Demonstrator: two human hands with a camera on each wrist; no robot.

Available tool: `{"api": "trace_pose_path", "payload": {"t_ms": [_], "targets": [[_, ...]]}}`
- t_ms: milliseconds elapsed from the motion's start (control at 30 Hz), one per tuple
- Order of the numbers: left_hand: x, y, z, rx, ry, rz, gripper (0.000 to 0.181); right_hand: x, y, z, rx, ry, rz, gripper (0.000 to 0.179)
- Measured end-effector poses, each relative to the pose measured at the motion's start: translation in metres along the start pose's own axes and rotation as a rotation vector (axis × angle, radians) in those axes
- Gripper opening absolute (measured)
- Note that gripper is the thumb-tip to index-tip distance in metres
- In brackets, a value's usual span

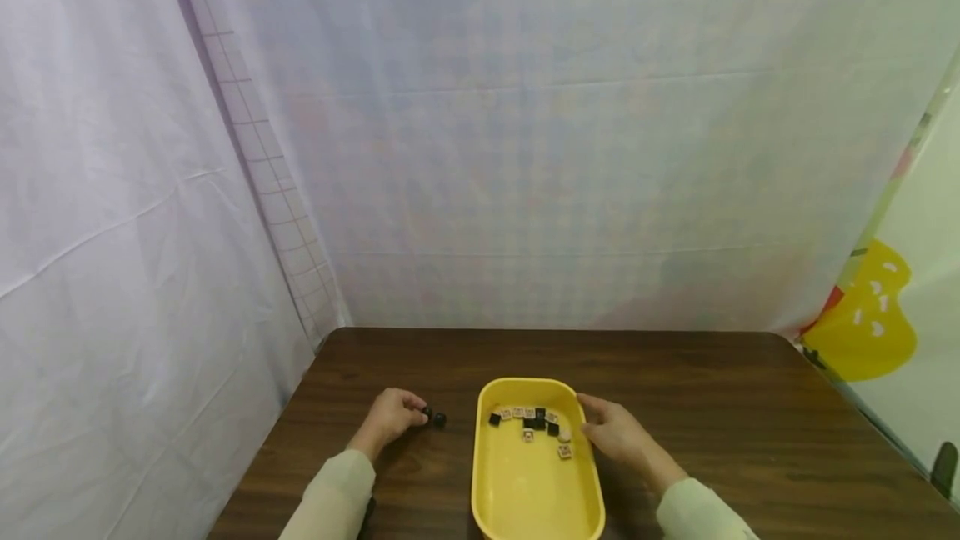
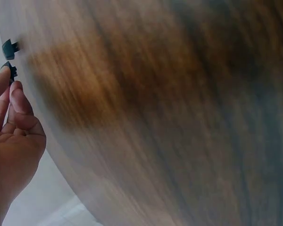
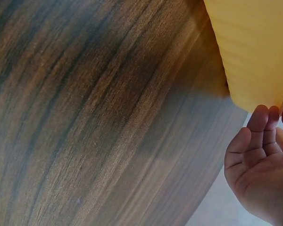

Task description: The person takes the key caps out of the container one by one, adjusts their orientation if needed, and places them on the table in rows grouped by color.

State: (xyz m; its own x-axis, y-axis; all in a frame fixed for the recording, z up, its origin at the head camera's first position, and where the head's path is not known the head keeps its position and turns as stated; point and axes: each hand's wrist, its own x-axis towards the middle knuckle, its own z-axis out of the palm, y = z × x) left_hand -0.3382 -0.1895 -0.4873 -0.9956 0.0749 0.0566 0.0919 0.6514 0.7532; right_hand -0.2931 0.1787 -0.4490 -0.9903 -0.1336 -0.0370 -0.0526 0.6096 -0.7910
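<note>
My left hand (image 1: 392, 417) pinches a small black block (image 2: 12, 72) between thumb and fingertips, over the left part of the table. Right beside it on the tabletop is a second black block (image 1: 440, 420), which shows a narrow stub on one side in the left wrist view. A yellow plastic tray (image 1: 480, 473) stands to the right of these. Gripping the tray's right side wall near its far corner is my right hand (image 1: 618, 437), its thumb at the rim and fingers against the outside. Several small black pieces (image 1: 553, 429) and patterned white pieces (image 1: 528, 435) lie in the tray's far half.
The dark wood-grain table (image 1: 697, 382) extends on both sides of the tray, with rounded far corners. Behind it hangs a pale curtain (image 1: 525, 148), and a white cloth (image 1: 127, 273) hangs at the left. A yellow printed shape (image 1: 862, 332) shows on the right.
</note>
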Motion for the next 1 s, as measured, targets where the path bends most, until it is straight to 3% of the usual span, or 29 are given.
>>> {"api": "trace_pose_path", "payload": {"t_ms": [300,667,1000], "targets": [[-0.001,-0.003,0.004,0.012,-0.003,-0.002,0.015,0.0,0.0,0.0,-0.001,0.0,-0.001,0.054],[-0.003,-0.001,0.005,-0.035,-0.013,0.018,0.022,-0.001,-0.001,-0.001,-0.008,0.003,-0.003,0.055],[-0.002,0.011,-0.004,-0.009,-0.002,0.006,0.032,-0.002,0.0,0.001,0.026,0.02,-0.003,0.055]]}}
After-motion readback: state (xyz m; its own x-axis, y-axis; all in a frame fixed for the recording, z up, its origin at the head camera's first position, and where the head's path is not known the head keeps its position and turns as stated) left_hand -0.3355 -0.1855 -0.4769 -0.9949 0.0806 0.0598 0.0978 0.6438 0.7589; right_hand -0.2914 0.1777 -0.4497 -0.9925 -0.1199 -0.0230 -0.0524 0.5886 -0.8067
